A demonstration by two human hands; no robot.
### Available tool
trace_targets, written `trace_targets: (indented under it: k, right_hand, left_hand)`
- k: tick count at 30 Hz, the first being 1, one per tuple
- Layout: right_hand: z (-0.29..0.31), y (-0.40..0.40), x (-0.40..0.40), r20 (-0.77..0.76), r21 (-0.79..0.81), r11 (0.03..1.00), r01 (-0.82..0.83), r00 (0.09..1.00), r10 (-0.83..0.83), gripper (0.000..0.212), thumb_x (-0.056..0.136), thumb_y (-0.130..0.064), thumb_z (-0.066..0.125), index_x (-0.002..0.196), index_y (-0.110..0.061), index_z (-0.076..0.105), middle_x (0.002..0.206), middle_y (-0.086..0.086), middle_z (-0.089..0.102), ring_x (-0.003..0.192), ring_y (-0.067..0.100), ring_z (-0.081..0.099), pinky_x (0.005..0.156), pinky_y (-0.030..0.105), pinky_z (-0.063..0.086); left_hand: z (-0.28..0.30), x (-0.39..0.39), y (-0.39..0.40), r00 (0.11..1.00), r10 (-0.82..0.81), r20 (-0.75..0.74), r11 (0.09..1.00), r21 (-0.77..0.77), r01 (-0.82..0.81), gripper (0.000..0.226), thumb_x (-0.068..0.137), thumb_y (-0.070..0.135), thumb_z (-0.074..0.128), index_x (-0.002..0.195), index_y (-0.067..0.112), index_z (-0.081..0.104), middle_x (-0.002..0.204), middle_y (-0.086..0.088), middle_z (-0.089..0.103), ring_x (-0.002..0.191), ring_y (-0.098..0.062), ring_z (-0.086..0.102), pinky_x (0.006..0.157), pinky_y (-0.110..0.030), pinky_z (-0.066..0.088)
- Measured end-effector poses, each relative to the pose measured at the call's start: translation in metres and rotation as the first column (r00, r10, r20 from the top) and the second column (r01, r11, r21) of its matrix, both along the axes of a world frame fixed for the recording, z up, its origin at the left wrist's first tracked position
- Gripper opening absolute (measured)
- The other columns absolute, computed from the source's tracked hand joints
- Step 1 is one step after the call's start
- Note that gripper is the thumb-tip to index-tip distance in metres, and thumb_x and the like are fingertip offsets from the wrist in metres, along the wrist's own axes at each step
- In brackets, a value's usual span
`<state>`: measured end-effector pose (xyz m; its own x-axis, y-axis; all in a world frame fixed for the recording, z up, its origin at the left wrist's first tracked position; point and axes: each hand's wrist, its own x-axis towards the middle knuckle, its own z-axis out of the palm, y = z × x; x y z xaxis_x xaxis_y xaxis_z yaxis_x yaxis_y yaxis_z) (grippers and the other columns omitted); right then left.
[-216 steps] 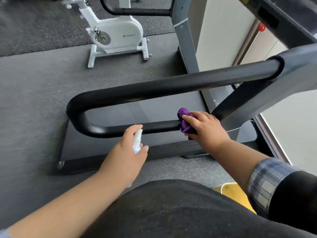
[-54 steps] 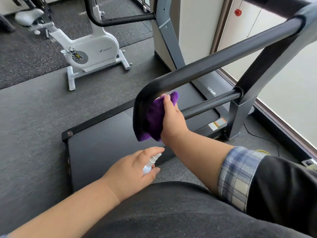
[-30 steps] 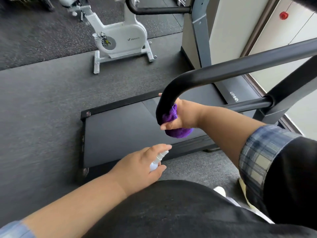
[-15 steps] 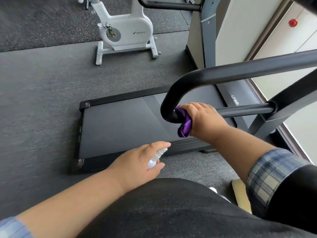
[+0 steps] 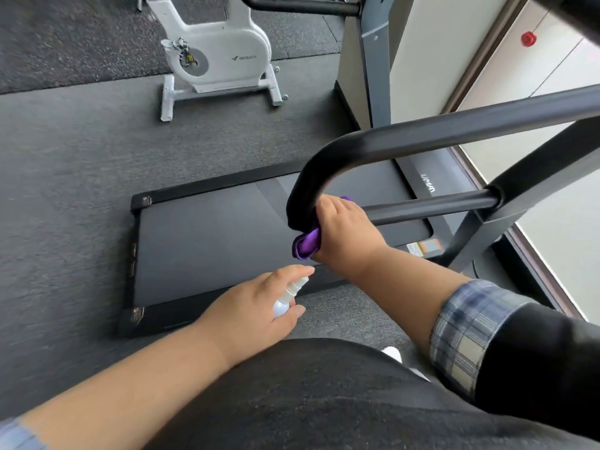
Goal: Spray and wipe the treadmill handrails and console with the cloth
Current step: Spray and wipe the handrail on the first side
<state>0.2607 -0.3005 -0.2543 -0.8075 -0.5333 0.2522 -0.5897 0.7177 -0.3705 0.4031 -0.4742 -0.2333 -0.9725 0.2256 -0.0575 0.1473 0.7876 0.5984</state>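
Since half a second ago the right hand (image 5: 344, 232), fingers curled round the bunched purple cloth (image 5: 306, 244), has rubbed round the black handrail's curved end (image 5: 303, 196), left hand (image 5: 256, 306) gripping the small white spray bottle (image 5: 285, 298); console apparently unwiped.

"MERACH" with a small tick-like logo stands in grey on the white exercise bike (image 5: 224, 56) at upper centre of the frame. "UMAY" runs in white letters along the treadmill side rail (image 5: 428, 186), right of centre. The coloured warning sticker (image 5: 425, 247) on the treadmill deck is too blurred to read
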Motion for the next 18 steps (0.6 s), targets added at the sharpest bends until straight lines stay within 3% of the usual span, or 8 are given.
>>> trace_targets:
  k: [2,4,9,14,16,18]
  right_hand:
    - [-0.002,0.015,-0.005,-0.065,0.1,0.995,-0.025,0.997,0.031,0.069,0.063,-0.035,0.085,0.122,-0.009,0.06,0.108,0.008,0.066,0.101,0.034,0.063,0.094,0.043,0.046]
    - [-0.004,0.036,-0.011,-0.095,0.155,0.988,-0.018,0.995,0.033,0.077,0.066,-0.039,0.087,0.13,-0.007,0.062,0.117,0.012,0.066,0.107,0.036,0.063,0.099,0.047,0.046]
    - [0.001,0.104,-0.032,-0.008,0.216,0.967,0.137,0.99,-0.138,0.068,0.075,-0.03,0.081,0.135,-0.008,0.058,0.129,0.017,0.059,0.122,0.04,0.054,0.11,0.05,0.037]
    - [0.004,0.098,-0.038,0.045,0.302,0.94,0.16,0.982,-0.182,0.059,0.075,-0.044,0.075,0.126,-0.018,0.06,0.121,0.004,0.062,0.119,0.03,0.053,0.11,0.041,0.031]
    - [0.003,0.086,-0.03,0.003,0.241,0.96,0.141,0.989,-0.146,0.06,0.071,-0.041,0.077,0.122,-0.013,0.064,0.119,0.008,0.065,0.117,0.034,0.056,0.105,0.044,0.037]
    - [-0.001,0.068,-0.023,-0.068,0.198,0.98,0.026,0.998,-0.012,0.063,0.071,-0.04,0.073,0.125,-0.011,0.064,0.12,0.009,0.066,0.115,0.035,0.059,0.101,0.045,0.04]
  left_hand:
    - [-0.001,-0.006,0.007,0.999,-0.032,0.006,0.999,0.004,0.032,0.067,0.09,0.035,0.069,0.131,0.06,0.023,0.09,0.028,0.053,0.081,0.004,0.047,0.074,0.0,0.03]
    - [-0.003,-0.012,0.013,0.998,-0.057,0.025,0.998,0.006,0.057,0.067,0.09,0.037,0.068,0.132,0.061,0.022,0.089,0.033,0.051,0.08,0.009,0.049,0.074,0.001,0.03]
    - [-0.007,-0.02,0.021,0.997,-0.074,0.033,0.997,0.034,0.073,0.061,0.087,0.047,0.059,0.133,0.062,0.021,0.089,0.035,0.051,0.081,0.016,0.051,0.071,0.0,0.033]
    - [-0.014,-0.027,0.034,0.998,-0.068,-0.001,0.996,0.056,0.068,0.067,0.088,0.037,0.068,0.133,0.059,0.023,0.089,0.037,0.05,0.084,0.02,0.05,0.072,0.002,0.032]
    - [-0.015,-0.033,0.044,0.997,-0.073,-0.012,0.995,0.074,0.073,0.069,0.088,0.034,0.071,0.133,0.058,0.025,0.09,0.037,0.051,0.084,0.019,0.051,0.073,0.002,0.034]
    - [-0.015,-0.041,0.06,0.995,-0.097,-0.023,0.99,0.101,0.099,0.071,0.086,0.033,0.074,0.132,0.058,0.026,0.096,0.028,0.059,0.087,0.008,0.056,0.076,-0.006,0.038]
